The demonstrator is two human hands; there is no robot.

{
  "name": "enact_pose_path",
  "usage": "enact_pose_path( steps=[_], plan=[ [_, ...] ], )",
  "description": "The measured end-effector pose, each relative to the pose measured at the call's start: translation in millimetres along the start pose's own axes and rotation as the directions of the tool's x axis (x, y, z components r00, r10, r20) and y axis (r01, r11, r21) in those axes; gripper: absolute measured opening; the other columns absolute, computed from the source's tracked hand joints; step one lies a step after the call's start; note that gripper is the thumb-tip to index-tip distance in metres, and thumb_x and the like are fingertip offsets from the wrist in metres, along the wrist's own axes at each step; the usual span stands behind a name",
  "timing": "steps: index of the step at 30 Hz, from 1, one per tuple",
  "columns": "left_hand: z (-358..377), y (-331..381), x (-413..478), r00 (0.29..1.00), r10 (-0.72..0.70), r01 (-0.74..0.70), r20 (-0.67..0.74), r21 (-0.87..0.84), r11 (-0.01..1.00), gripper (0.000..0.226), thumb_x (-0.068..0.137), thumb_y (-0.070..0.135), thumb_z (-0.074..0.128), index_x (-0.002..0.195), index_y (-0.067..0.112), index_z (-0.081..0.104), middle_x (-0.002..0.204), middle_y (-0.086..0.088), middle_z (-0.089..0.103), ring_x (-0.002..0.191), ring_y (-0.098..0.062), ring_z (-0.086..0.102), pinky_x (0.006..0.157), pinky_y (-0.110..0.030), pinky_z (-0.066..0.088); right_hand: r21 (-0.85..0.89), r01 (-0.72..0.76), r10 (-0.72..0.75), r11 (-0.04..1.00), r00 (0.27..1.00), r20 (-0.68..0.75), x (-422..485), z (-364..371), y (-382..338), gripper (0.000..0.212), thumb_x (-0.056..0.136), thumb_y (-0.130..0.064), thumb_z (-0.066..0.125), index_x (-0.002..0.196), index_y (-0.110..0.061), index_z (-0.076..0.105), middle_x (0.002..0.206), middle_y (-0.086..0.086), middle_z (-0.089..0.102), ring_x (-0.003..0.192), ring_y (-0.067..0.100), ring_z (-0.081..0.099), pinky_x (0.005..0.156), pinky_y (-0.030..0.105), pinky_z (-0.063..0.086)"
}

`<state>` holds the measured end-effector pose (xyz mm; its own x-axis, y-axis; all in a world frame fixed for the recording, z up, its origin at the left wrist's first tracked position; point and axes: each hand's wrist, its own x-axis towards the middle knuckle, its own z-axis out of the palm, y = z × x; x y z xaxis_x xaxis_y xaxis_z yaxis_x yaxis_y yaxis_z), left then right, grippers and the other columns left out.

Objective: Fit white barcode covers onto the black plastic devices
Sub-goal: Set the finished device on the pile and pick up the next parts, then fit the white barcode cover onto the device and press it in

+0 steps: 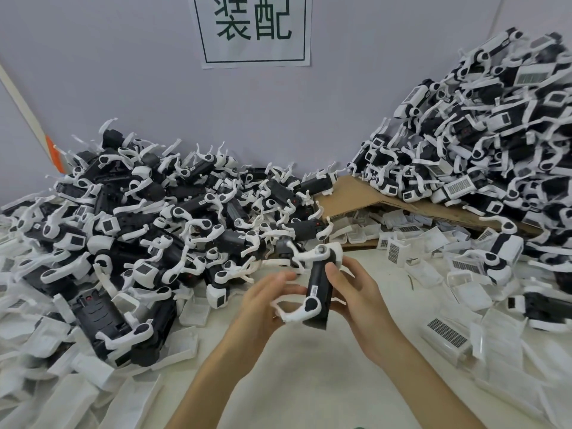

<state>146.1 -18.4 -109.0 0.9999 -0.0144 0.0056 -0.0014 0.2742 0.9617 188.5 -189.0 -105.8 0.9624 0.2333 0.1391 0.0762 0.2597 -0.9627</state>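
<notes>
Head view shows the person's right grip [349,292] clamped round the body of one black device [318,286], fingers curled on its far side. The device is held nearly upright just above the tabletop [309,382], at the centre of the picture. The left grip [263,305] sits at 9 o'clock of the device, against the white folding arm [294,314] at its lower end. Its fingers are blurred, so I cannot tell whether they pinch that arm or only touch it.

No barcode cover is in either grip. Loose white barcode covers [445,332] lie scattered on the tabletop at 3 to 4 o'clock. A heap of bare devices [148,218] fills 9 to 10 o'clock, and a heap of covered devices [495,134] rises at 2 o'clock behind a sheet of cardboard [349,196].

The step in hand looks like turning and readying the device before the cover goes on. Next, one grip likely needs to free itself and reach to 3 o'clock for a single cover. It would then have to be lined up with the body's open face and pressed home, keeping the white arm out of its way.
</notes>
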Motion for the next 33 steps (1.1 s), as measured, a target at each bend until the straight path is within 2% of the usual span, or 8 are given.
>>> enact_pose_path(
  steps=[3, 6, 11, 17, 22, 27, 30, 33],
  plan=[
    [6.0, -6.8, -3.6, 0.992, -0.052, 0.044, 0.114, 0.071, 0.997, 0.041, 0.083, 0.027, 0.070, 0.118, 0.006, 0.066, 0.094, -0.009, 0.072, 0.070, -0.016, 0.068, 0.062, -0.022, 0.052, -0.044, 0.010, -0.007, 0.999, 0.998, 0.068, -3.3, 3.3, 0.3, 0.037, 0.078, -0.044, 0.068, 0.111, -0.028, 0.071, 0.108, 0.018, 0.070, 0.093, 0.022, 0.071, 0.078, 0.033, 0.058],
    [7.7, -9.2, -3.8, 0.990, -0.069, 0.063, 0.123, 0.051, 0.997, 0.043, 0.084, 0.022, 0.072, 0.121, 0.002, 0.064, 0.087, -0.012, 0.070, 0.062, -0.018, 0.065, 0.060, -0.023, 0.053, -0.058, -0.002, 0.008, 0.998, 0.994, 0.105, -4.8, 3.9, -1.8, 0.031, 0.081, -0.047, 0.064, 0.109, -0.037, 0.073, 0.112, 0.012, 0.072, 0.097, 0.019, 0.070, 0.083, 0.033, 0.057],
    [9.3, -12.0, -3.0, 0.993, -0.048, 0.041, 0.109, 0.063, 0.997, 0.046, 0.083, 0.022, 0.074, 0.124, 0.004, 0.066, 0.100, -0.015, 0.072, 0.071, -0.022, 0.066, 0.071, -0.028, 0.056, -0.079, -0.041, 0.051, 0.996, 0.990, 0.134, -6.2, 6.6, -3.0, 0.027, 0.100, -0.037, 0.049, 0.111, -0.044, 0.073, 0.116, -0.001, 0.074, 0.102, 0.011, 0.070, 0.081, 0.023, 0.057],
    [14.7, -14.1, -3.9, 0.998, -0.044, 0.042, 0.043, 0.030, 0.999, 0.050, 0.081, 0.027, 0.075, 0.125, 0.006, 0.064, 0.118, -0.025, 0.068, 0.095, -0.037, 0.070, 0.079, -0.037, 0.057, -0.048, -0.111, 0.118, 0.993, 0.975, 0.191, -6.6, 5.1, -6.7, 0.046, 0.108, -0.021, 0.038, 0.110, -0.053, 0.072, 0.119, -0.008, 0.073, 0.105, 0.007, 0.070, 0.072, 0.016, 0.054],
    [11.8, -11.2, -5.8, 0.997, -0.054, 0.053, 0.046, 0.019, 0.998, 0.050, 0.081, 0.031, 0.072, 0.127, 0.011, 0.064, 0.120, -0.019, 0.070, 0.104, -0.040, 0.070, 0.081, -0.036, 0.056, -0.080, -0.078, 0.096, 0.994, 0.961, 0.258, -5.0, 0.0, -5.4, 0.045, 0.107, -0.015, 0.038, 0.134, -0.044, 0.060, 0.127, -0.007, 0.069, 0.111, 0.009, 0.067, 0.078, 0.017, 0.052],
    [12.3, -2.0, -8.9, 0.986, -0.058, 0.064, 0.158, -0.033, 0.997, 0.043, 0.090, 0.035, 0.062, 0.131, 0.023, 0.065, 0.124, -0.011, 0.069, 0.093, -0.025, 0.062, 0.063, -0.020, 0.046, -0.075, -0.013, 0.032, 0.997, 0.963, 0.266, -4.4, -2.7, -4.5, 0.055, 0.097, -0.004, 0.050, 0.141, -0.037, 0.054, 0.128, 0.011, 0.064, 0.117, 0.022, 0.064, 0.090, 0.027, 0.050],
    [8.7, -3.7, -7.0, 0.977, -0.044, 0.052, 0.206, -0.034, 0.998, 0.044, 0.097, 0.041, 0.054, 0.137, 0.023, 0.060, 0.139, -0.011, 0.061, 0.111, -0.028, 0.056, 0.081, -0.031, 0.043, -0.053, -0.031, 0.043, 0.998, 0.969, 0.243, -3.2, -4.9, -4.9, 0.060, 0.090, -0.006, 0.059, 0.144, -0.032, 0.052, 0.126, 0.012, 0.063, 0.114, 0.021, 0.065, 0.089, 0.025, 0.051],
    [7.7, -6.2, -6.2, 0.980, -0.098, 0.115, 0.176, -0.092, 0.989, 0.040, 0.098, 0.040, 0.055, 0.132, 0.021, 0.064, 0.136, -0.007, 0.064, 0.108, -0.022, 0.060, 0.081, -0.028, 0.046, -0.249, -0.018, 0.056, 0.968, 0.987, 0.147, -1.3, -4.6, -6.4, 0.041, 0.101, -0.012, 0.054, 0.136, -0.034, 0.057, 0.114, 0.010, 0.066, 0.098, 0.009, 0.067, 0.082, 0.018, 0.050]
  ],
)
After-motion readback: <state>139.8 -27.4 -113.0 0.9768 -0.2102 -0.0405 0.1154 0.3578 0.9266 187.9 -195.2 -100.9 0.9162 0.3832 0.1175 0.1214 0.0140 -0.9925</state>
